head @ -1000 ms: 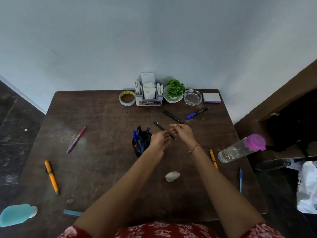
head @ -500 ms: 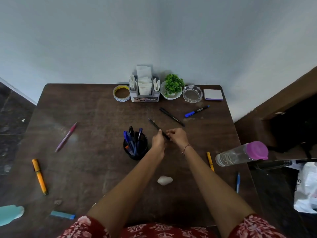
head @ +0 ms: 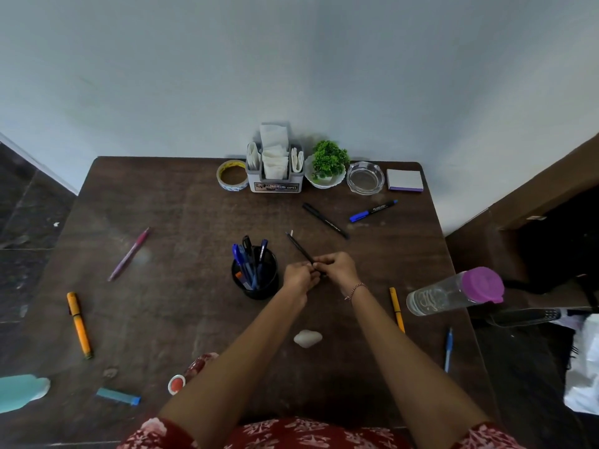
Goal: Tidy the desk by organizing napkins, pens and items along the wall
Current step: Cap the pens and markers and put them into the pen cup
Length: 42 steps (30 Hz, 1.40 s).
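The likeliest slip, I think, is at the black pen (head: pixel 300 249) itself: both my hands crowd its near end while the long far end sticks out unsupported toward the wall, so any twist or tug between my fingers could flick it loose and send it rolling across the desk (head: pixel 181 222). My left wrist sits just beside the pen cup (head: pixel 256 277), which is already full of upright pens; a careless swing as I carry the pen over could tip the cup and scatter what is sorted. On my right the bottle (head: pixel 453 291) lies on its side at the desk's edge, near my forearm, and a wide elbow might nudge it off. My left hand (head: pixel 299 277) is curled tight, fingertips pinching the pen's near end. My right hand (head: pixel 337 267) is curled just as narrowly, thumb and fingers gripping the same end, the two hands touching. What exactly my fingers do at that end I cannot tell; they hide it. The pen is lifted off the desk, slanting away from me, right of the cup and not yet in it.
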Each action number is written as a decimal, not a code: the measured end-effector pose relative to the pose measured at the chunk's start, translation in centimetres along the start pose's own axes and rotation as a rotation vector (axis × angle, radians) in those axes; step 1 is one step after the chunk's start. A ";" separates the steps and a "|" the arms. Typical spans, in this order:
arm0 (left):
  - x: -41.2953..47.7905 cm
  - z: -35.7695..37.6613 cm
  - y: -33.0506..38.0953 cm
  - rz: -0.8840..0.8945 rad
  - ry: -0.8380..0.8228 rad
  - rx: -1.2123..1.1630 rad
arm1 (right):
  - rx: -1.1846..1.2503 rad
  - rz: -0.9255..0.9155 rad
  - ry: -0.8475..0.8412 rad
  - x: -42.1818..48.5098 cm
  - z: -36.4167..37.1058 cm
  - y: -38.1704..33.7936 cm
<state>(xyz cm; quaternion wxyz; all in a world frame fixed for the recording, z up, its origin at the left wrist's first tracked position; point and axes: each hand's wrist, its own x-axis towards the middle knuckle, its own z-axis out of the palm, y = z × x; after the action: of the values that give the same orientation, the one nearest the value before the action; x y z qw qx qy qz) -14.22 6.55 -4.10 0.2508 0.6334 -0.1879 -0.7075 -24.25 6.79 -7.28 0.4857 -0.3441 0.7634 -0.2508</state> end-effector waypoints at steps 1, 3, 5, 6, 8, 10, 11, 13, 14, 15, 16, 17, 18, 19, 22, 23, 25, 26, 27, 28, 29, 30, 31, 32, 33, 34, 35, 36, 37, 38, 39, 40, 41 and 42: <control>-0.1 -0.1 -0.1 0.009 -0.002 0.011 | 0.008 -0.008 0.002 -0.4 -0.1 -0.1; -0.5 -0.3 0.0 0.028 -0.009 0.026 | 0.043 -0.017 0.008 -1.2 -0.4 -0.3; -1.0 -0.6 0.2 0.048 -0.015 0.047 | 0.093 -0.026 0.023 -2.1 -0.6 -0.5; -1.3 -0.7 0.3 0.063 -0.018 0.056 | 0.111 -0.037 0.036 -2.6 -0.7 -0.7; -2.0 -0.9 0.6 0.101 -0.028 0.070 | 0.161 -0.067 0.059 -3.5 -0.8 -1.0; -2.6 -1.1 0.8 0.136 -0.040 0.076 | 0.222 -0.087 0.074 -4.6 -0.8 -1.5; -2.9 -1.2 0.9 0.155 -0.042 0.077 | 0.254 -0.096 0.081 -5.1 -0.8 -1.7; -3.5 -1.5 1.0 0.208 -0.039 0.088 | 0.309 -0.118 0.099 -6.0 -0.8 -2.1; -3.8 -1.7 1.1 0.243 -0.031 0.096 | 0.328 -0.133 0.108 -6.4 -0.8 -2.4; -4.2 -1.8 1.2 0.280 -0.020 0.106 | 0.341 -0.148 0.116 -6.8 -0.8 -2.7; -4.6 -2.0 1.4 0.316 -0.006 0.119 | 0.346 -0.164 0.118 -7.3 -0.8 -3.1; -5.1 -2.3 1.6 0.350 0.005 0.130 | 0.352 -0.175 0.119 -7.7 -0.8 -3.5; -5.5 -2.5 1.8 0.383 0.012 0.142 | 0.362 -0.191 0.118 -8.2 -0.8 -3.8; -5.9 -2.8 2.1 0.417 0.016 0.154 | 0.376 -0.211 0.114 -8.6 -0.8 -4.3; -6.9 -3.7 3.2 0.500 0.056 0.201 | 0.378 -0.241 0.096 -9.5 -0.4 -5.4; -7.2 -4.1 3.6 0.528 0.074 0.207 | 0.374 -0.247 0.088 -9.8 -0.2 -5.7; -7.7 -5.0 4.3 0.578 0.112 0.210 | 0.361 -0.260 0.073 -10.3 0.4 -6.3; -7.8 -5.5 4.7 0.601 0.130 0.212 | 0.352 -0.267 0.065 -10.5 0.7 -6.6; -7.9 -6.0 4.9 0.621 0.148 0.212 | 0.345 -0.270 0.058 -10.7 1.1 -6.8; -8.0 -6.5 5.2 0.639 0.167 0.214 | 0.335 -0.271 0.050 -11.0 1.4 -7.0; -8.1 -7.1 5.5 0.660 0.192 0.220 | 0.324 -0.273 0.043 -11.1 1.8 -7.2; -8.2 -7.6 5.7 0.684 0.221 0.238 | 0.311 -0.282 0.034 -11.3 2.2 -7.3; -8.3 -8.1 6.0 0.710 0.245 0.257 | 0.302 -0.296 0.024 -11.5 2.5 -7.3; -8.4 -8.5 6.3 0.735 0.260 0.271 | 0.298 -0.310 0.015 -11.6 2.9 -7.4; -8.6 -8.9 6.6 0.756 0.267 0.278 | 0.296 -0.318 0.009 -11.8 3.2 -7.4; -8.8 -9.3 6.8 0.775 0.273 0.286 | 0.289 -0.322 0.009 -11.9 3.5 -7.5; -9.0 -9.7 7.0 0.794 0.284 0.298 | 0.271 -0.325 0.015 -12.1 3.8 -7.6; -9.3 -10.1 7.1 0.815 0.300 0.313 | 0.241 -0.331 0.027 -12.1 4.1 -7.7; -9.5 -10.4 7.1 0.839 0.314 0.329 | 0.200 -0.341 0.043 -12.1 4.4 -7.7; -9.7 -10.8 7.1 0.864 0.325 0.345 | 0.157 -0.352 0.056 -12.1 4.7 -7.8; -9.7 -11.1 7.0 0.885 0.333 0.360 | 0.114 -0.362 0.064 -12.2 5.0 -7.9; -9.7 -11.4 7.0 0.899 0.339 0.376 | 0.076 -0.372 0.068 -12.2 5.3 -8.0; -9.8 -11.6 6.9 0.910 0.346 0.393 | 0.042 -0.382 0.069 -12.3 5.5 -8.1; -9.8 -11.8 6.9 0.921 0.357 0.418 | 0.016 -0.393 0.070 -12.4 5.6 -8.2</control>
<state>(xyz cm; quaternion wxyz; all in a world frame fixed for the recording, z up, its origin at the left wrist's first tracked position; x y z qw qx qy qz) -1.01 7.47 6.26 0.4317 0.6322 -0.5378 -0.3531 -13.22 10.81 3.43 0.4033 -0.4736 0.6961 -0.3584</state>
